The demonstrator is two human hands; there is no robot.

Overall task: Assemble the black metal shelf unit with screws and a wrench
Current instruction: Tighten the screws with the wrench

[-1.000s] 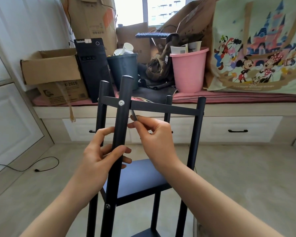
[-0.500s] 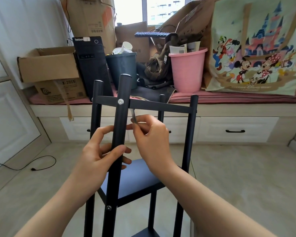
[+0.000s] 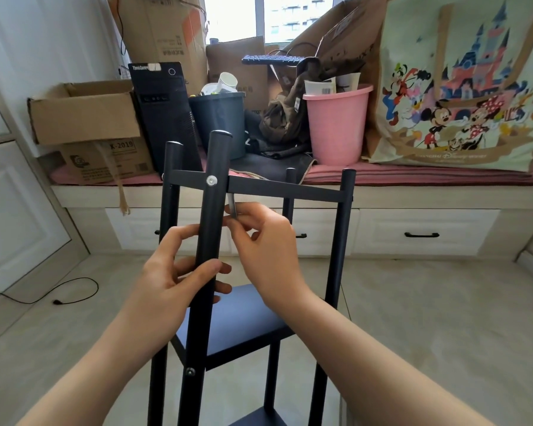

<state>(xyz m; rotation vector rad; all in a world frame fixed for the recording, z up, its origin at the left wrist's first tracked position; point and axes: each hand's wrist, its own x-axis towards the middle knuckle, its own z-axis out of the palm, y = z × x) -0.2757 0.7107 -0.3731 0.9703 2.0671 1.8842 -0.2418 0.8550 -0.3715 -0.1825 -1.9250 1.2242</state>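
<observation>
Your left hand (image 3: 170, 287) grips the tall black metal shelf unit's (image 3: 211, 241) front post on the floor, while your right hand (image 3: 265, 241) pinches a small silver wrench (image 3: 233, 207) behind its top screw (image 3: 211, 180). Four posts and two shelves look joined; tightening seems left.

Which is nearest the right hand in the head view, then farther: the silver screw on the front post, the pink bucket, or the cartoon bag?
From the right hand:
1. Silver screw, just up-left on the post.
2. Pink bucket, behind on the bench.
3. Cartoon bag, far right on the bench.
</observation>
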